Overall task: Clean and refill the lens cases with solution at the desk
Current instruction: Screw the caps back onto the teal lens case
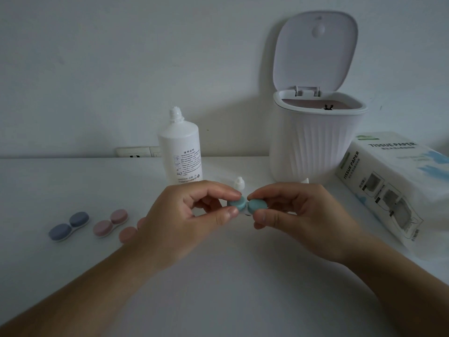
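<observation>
Two hands pinching teal lens case, left hand, right hand, long axis left-right, caps toward camera

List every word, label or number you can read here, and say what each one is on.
"TISSUE PAPER": top face of the tissue pack.
"TISSUE PAPER": again, running along the pack's side face.
"使用说明": heading on the solution bottle label.
Bottle's fine print and the pack's smaller lines: too small to read.
Lens cases, bin: no text seen.
</observation>
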`<state>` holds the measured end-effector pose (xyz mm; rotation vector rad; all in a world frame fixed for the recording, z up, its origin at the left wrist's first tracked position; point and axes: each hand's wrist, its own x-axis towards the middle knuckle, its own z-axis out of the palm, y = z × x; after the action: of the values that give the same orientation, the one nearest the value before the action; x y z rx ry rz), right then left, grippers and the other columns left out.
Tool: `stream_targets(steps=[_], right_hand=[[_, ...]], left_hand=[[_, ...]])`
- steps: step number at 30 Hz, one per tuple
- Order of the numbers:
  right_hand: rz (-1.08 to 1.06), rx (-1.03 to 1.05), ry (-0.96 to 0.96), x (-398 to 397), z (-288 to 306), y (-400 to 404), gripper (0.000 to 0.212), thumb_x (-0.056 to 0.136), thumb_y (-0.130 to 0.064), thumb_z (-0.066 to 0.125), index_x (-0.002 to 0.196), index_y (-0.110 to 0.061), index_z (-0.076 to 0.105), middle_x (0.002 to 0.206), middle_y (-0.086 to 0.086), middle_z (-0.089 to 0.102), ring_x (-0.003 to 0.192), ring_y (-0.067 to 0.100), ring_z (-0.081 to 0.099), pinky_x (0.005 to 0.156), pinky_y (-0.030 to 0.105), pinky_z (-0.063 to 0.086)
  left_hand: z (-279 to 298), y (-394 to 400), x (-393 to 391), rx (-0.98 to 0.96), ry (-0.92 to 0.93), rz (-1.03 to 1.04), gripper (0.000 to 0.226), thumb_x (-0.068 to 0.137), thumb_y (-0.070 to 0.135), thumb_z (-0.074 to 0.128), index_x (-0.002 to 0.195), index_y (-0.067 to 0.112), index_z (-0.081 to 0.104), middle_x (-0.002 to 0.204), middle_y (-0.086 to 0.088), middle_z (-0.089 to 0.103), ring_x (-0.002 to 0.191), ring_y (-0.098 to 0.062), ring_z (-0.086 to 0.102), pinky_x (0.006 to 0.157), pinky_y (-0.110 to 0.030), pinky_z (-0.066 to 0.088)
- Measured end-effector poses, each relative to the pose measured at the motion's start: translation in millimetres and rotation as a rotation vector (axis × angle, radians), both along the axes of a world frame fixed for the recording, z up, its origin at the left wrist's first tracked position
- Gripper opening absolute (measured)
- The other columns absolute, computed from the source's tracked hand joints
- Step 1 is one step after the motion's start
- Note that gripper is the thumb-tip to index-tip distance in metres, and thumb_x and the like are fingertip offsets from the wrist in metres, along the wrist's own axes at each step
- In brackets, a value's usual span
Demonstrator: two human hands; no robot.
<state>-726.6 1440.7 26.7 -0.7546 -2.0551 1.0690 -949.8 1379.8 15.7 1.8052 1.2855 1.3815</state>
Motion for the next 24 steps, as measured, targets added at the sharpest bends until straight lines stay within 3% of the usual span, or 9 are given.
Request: stream_targets(steps=[3,5,7,10,14,16,18,20,24], right_hand=[[0.0,-0.006,0.02,0.1,-0.3,0.9,0.037,0.07,-0.055,0.073,0.101,-0.036,0.073,0.085,-0.006,0.078,0.08,0.014,0.076,0.083,0.035,0.06],[0.0,0.0,0.017,0.4,-0.1,1.1,0.036,0.071,-0.054,0.073,0.102,-0.035,0.073,0.086,-0.006,0.078,0.08,0.014,0.076,0.084,0.038,0.06],[0.009,0.001,0.013,0.3,0.6,0.3,0.04,0.071,-0.059,0.073,0.104,-0.035,0.073,0.087,-0.006,0.078,0.081,0.015,0.076,0.084,0.041,0.06],[0.019,0.007,-0.008,0.3,0.2,-0.2,0.041,0.072,-0.058,0.072,0.105,-0.034,0.073,0.088,-0.007,0.078,0.08,0.013,0.076,0.081,0.033,0.06],[0.008,0.01,-0.023,1.1,-0.1,0.4,0.038,0.073,-0.055,0.072,0.104,-0.033,0.073,0.087,-0.008,0.078,0.08,0.013,0.076,0.082,0.033,0.06],[0.002,0.015,-0.027,0.9,0.5,0.5,0.04,0.072,-0.058,0.072,0.104,-0.035,0.073,0.087,-0.007,0.078,0.081,0.014,0.076,0.084,0.041,0.06],[0.002,0.016,-0.024,0.8,0.9,0.0,0.039,0.072,-0.056,0.072,0.104,-0.034,0.073,0.087,-0.007,0.078,0.081,0.015,0.076,0.085,0.044,0.06],[0.0,0.021,-0.032,0.8,0.7,-0.5,0.038,0.073,-0.055,0.073,0.104,-0.033,0.074,0.086,-0.007,0.078,0.081,0.015,0.076,0.086,0.046,0.059],[0.0,0.02,-0.045,0.5,1.2,-0.8,0.038,0.072,-0.055,0.072,0.104,-0.033,0.074,0.088,-0.01,0.078,0.082,0.014,0.076,0.087,0.046,0.059]], left_hand=[[-0.7,0.0,-1.2,-0.031,0.011,-0.077,0.022,0.084,0.027,0.074,0.104,0.036,0.077,0.116,0.011,0.076,0.108,-0.02,0.071,0.096,-0.035,0.057],[-0.4,-0.9,-0.5,-0.024,-0.001,-0.11,0.024,0.083,0.031,0.073,0.106,0.032,0.077,0.123,0.011,0.073,0.111,-0.021,0.07,0.094,-0.028,0.056],[-0.4,-1.7,1.1,0.003,0.005,-0.1,0.027,0.079,0.034,0.077,0.106,0.031,0.077,0.122,0.008,0.07,0.103,-0.025,0.069,0.087,-0.03,0.056],[-0.4,-2.1,3.5,0.028,0.037,-0.033,0.03,0.074,0.04,0.08,0.103,0.034,0.077,0.106,0.005,0.068,0.084,-0.024,0.063,0.077,-0.039,0.055],[0.6,-2.5,2.6,0.011,0.015,0.0,0.026,0.074,0.039,0.076,0.1,0.037,0.077,0.095,0.009,0.072,0.077,-0.014,0.063,0.073,-0.028,0.053],[1.2,-3.6,1.4,-0.035,0.005,-0.033,0.028,0.078,0.032,0.075,0.105,0.038,0.076,0.095,0.009,0.074,0.084,-0.012,0.067,0.077,-0.027,0.055],[0.7,-5.2,1.6,-0.052,0.025,-0.094,0.039,0.081,0.023,0.073,0.119,0.035,0.072,0.113,0.01,0.075,0.103,-0.017,0.07,0.088,-0.031,0.056],[-0.4,-5.2,2.8,-0.064,0.039,-0.114,0.05,0.078,0.031,0.073,0.128,0.034,0.065,0.125,0.013,0.072,0.114,-0.021,0.068,0.094,-0.036,0.055],[-3.2,-2.1,2.9,-0.019,0.043,0.001,0.05,0.072,0.045,0.079,0.12,0.045,0.066,0.111,0.013,0.071,0.09,-0.014,0.066,0.085,-0.032,0.055]])
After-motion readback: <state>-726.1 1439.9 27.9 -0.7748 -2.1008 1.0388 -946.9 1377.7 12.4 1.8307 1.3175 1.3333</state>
